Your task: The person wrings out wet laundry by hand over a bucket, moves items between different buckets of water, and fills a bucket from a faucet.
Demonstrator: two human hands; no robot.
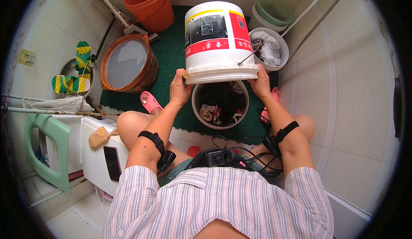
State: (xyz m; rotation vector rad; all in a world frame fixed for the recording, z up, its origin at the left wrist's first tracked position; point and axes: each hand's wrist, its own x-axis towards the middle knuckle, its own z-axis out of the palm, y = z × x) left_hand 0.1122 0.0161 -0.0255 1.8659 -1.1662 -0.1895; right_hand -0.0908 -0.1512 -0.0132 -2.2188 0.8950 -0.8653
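Note:
A white plastic bucket with a red, black and yellow label is held up in front of me, tipped with its rim toward me and its base away. My left hand grips the rim's left side, and my right hand grips the right side near the wire handle. The inside of this bucket is hidden. Below its rim stands a second, pale bucket, partly covered by the tipped one. Dark clothes fill it, with some lighter and red cloth among them.
Left stands a brown tub of greyish water; behind it, an orange bucket. Right are a white bucket of cloth and green basins. A phone lies on a white surface by my left knee. Green matting covers the floor.

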